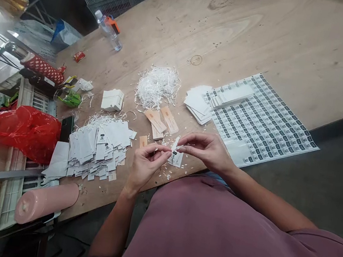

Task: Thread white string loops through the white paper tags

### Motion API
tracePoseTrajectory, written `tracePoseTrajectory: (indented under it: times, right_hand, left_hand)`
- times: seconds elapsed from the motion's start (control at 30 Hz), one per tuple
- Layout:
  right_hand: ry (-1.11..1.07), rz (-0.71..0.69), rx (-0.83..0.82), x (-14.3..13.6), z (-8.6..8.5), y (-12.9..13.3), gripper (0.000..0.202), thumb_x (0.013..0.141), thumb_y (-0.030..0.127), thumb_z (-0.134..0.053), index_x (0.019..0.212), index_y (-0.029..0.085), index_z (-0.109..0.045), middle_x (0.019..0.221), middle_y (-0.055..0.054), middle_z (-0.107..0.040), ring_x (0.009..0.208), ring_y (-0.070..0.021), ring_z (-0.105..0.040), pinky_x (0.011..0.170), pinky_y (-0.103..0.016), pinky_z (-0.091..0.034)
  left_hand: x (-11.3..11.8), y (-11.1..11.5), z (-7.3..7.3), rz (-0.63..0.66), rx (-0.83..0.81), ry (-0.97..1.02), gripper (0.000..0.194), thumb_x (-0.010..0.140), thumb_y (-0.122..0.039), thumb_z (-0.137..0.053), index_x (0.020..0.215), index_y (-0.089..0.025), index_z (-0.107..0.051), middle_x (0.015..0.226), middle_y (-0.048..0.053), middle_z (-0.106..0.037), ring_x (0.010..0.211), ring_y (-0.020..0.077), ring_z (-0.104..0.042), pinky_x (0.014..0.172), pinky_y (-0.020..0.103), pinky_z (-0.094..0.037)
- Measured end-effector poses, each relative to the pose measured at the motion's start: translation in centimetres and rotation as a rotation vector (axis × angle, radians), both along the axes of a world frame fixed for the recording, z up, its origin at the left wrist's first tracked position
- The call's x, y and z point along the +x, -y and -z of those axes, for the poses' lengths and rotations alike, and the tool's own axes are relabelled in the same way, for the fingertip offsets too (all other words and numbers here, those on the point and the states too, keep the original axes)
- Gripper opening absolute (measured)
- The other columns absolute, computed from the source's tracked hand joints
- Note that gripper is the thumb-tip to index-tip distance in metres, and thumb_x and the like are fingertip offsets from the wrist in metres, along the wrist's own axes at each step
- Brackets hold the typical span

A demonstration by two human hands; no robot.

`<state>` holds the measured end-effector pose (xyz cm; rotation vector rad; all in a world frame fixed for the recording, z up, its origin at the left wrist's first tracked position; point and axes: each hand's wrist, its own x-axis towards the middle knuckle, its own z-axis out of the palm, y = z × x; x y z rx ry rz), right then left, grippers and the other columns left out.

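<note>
Above the table's near edge, my left hand (147,165) and my right hand (209,150) come close together, thumb and forefinger pinched on each. A thin white string, like those in the pile, runs between the fingertips. Just under them lie printed white hang tags (177,160) with small pale bits scattered round. Behind the hands are tan cards (169,120) and a tangled heap of white strings (158,88). To the left spreads a large pile of strung white tags (99,148). Exactly how the string sits in the fingers is too small to see.
A sheet of printed labels (266,121) carries a stack of white cards at right, beside more white cards (198,102). A banded card block (112,100), water bottle (108,31), red plastic bag (23,130), phone (67,128) and pink cylinder (47,202) stand or lie leftward.
</note>
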<state>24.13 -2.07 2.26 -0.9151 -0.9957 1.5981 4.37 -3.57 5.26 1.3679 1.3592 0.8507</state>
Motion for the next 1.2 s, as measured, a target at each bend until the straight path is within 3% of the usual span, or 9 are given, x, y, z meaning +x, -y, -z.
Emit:
tracePoseTrajectory:
  times: [0.13, 0.37, 0.43, 0.63, 0.83, 0.93, 1.07, 1.13, 1.2]
  right_hand:
    - [-0.039, -0.007, -0.061, 0.1, 0.4, -0.1, 0.025, 0.064, 0.030, -0.093, 0.081, 0.019, -0.079, 0.083, -0.002, -0.074, 0.080, -0.0151, -0.067, 0.079, -0.030, -0.056]
    - [-0.071, -0.004, -0.068, 0.0, 0.6, -0.2, 0.023, 0.064, 0.028, -0.092, 0.080, 0.019, -0.079, 0.082, -0.002, -0.073, 0.078, -0.0141, -0.066, 0.076, -0.029, -0.056]
    - [-0.077, 0.003, -0.062, 0.0, 0.6, -0.1, 0.022, 0.064, 0.027, -0.092, 0.079, 0.019, -0.079, 0.081, -0.002, -0.073, 0.078, -0.0136, -0.066, 0.075, -0.027, -0.056]
    - [-0.070, 0.011, -0.064, -0.1, 0.8, 0.2, 0.021, 0.063, 0.027, -0.093, 0.078, 0.020, -0.080, 0.080, -0.003, -0.075, 0.077, -0.0148, -0.068, 0.075, -0.028, -0.058]
    - [-0.068, -0.002, -0.050, 0.0, 0.9, 0.3, 0.022, 0.065, 0.028, -0.093, 0.081, 0.020, -0.080, 0.085, -0.004, -0.075, 0.081, -0.0159, -0.069, 0.078, -0.030, -0.059]
    - [-0.053, -0.004, -0.023, -0.1, 0.7, 0.3, 0.019, 0.068, 0.029, -0.090, 0.081, 0.020, -0.080, 0.083, -0.004, -0.075, 0.078, -0.0157, -0.069, 0.076, -0.030, -0.059]
    - [-0.044, 0.010, -0.019, -0.3, 0.6, 0.4, 0.020, 0.070, 0.032, -0.089, 0.078, 0.018, -0.077, 0.075, -0.002, -0.072, 0.068, -0.0134, -0.065, 0.069, -0.028, -0.057]
    - [-0.062, 0.017, -0.041, -0.5, 0.7, 0.4, 0.022, 0.069, 0.032, -0.090, 0.077, 0.018, -0.076, 0.072, -0.001, -0.071, 0.066, -0.0126, -0.064, 0.066, -0.027, -0.055]
    - [-0.090, 0.025, -0.065, -0.7, 0.8, 0.4, 0.022, 0.071, 0.033, -0.089, 0.075, 0.018, -0.074, 0.069, 0.000, -0.070, 0.064, -0.0116, -0.063, 0.064, -0.026, -0.054]
  left_hand:
    - [0.4, -0.1, -0.1, 0.023, 0.002, 0.032, 0.023, 0.075, -0.038, -0.082, 0.078, -0.016, -0.078, 0.052, -0.007, -0.034, 0.051, 0.0065, -0.028, 0.050, 0.024, -0.024]
    - [0.6, -0.2, -0.2, 0.019, -0.060, 0.071, 0.026, 0.074, -0.041, -0.082, 0.073, -0.016, -0.076, 0.050, -0.008, -0.026, 0.049, 0.0058, -0.022, 0.048, 0.024, -0.021]
    - [0.5, -0.2, -0.1, 0.011, -0.080, 0.078, 0.025, 0.075, -0.040, -0.082, 0.074, -0.016, -0.077, 0.049, -0.007, -0.030, 0.049, 0.0058, -0.024, 0.048, 0.023, -0.023]
    - [0.5, 0.0, 0.4, -0.038, -0.123, 0.138, 0.024, 0.071, -0.040, -0.084, 0.074, -0.016, -0.078, 0.067, 0.003, -0.067, 0.059, 0.0104, -0.051, 0.054, 0.022, -0.040]
    - [0.4, -0.1, 0.2, -0.049, -0.148, 0.167, 0.024, 0.070, -0.039, -0.084, 0.073, -0.016, -0.078, 0.068, 0.004, -0.068, 0.061, 0.0112, -0.053, 0.057, 0.023, -0.044]
    - [0.5, 0.0, 0.2, -0.033, -0.142, 0.152, 0.023, 0.073, -0.038, -0.083, 0.075, -0.016, -0.077, 0.058, -0.002, -0.055, 0.055, 0.0082, -0.043, 0.053, 0.022, -0.037]
    - [0.8, 0.4, 0.4, -0.011, -0.023, 0.009, 0.020, 0.078, -0.032, -0.079, 0.090, -0.017, -0.075, 0.053, -0.010, -0.026, 0.049, 0.0064, -0.025, 0.049, 0.022, -0.026]
    - [1.0, 0.6, 0.6, -0.008, 0.130, -0.117, 0.017, 0.081, -0.030, -0.077, 0.093, -0.018, -0.073, 0.054, -0.010, -0.023, 0.049, 0.0070, -0.024, 0.049, 0.023, -0.024]
    - [1.1, 0.7, 1.0, 0.015, 0.339, -0.243, 0.012, 0.084, -0.027, -0.074, 0.092, -0.019, -0.073, 0.052, -0.009, -0.033, 0.048, 0.0075, -0.027, 0.049, 0.023, -0.027]
